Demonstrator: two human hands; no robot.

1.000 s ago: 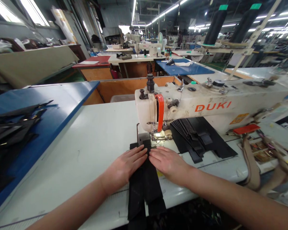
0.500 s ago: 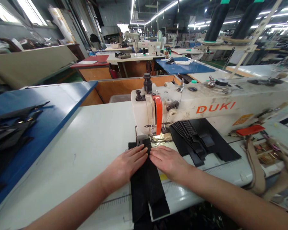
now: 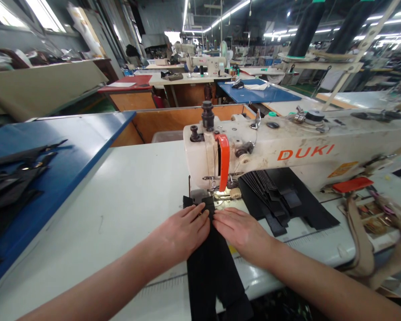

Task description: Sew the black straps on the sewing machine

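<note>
Black fabric strips point(image 3: 209, 272) lie layered on the sewing table, running from the needle area down over its front edge. My left hand point(image 3: 190, 227) rests flat on their upper part, fingers stretched forward and slightly apart. Just across from it, my right hand point(image 3: 240, 232) lies along the right edge of the fabric with its fingers extended and close together; its thumb is hidden. Both sets of fingertips are just in front of the presser foot of a white sewing machine point(image 3: 304, 138). The fabric's far end shows beside the metal needle plate point(image 3: 225, 203).
A fanned stack of black pieces point(image 3: 267, 191) lies under the machine arm. To the left, a blue table point(image 3: 96, 129) carries more black pieces point(image 3: 16, 178). A tray of small parts point(image 3: 374, 218) and beige straps point(image 3: 354, 232) are at the right. Thread cones point(image 3: 307, 31) stand above.
The black fabric has slid a little toward me and right, its lower ends now further down. Both hands have shifted slightly with it; the view has also moved a little.
</note>
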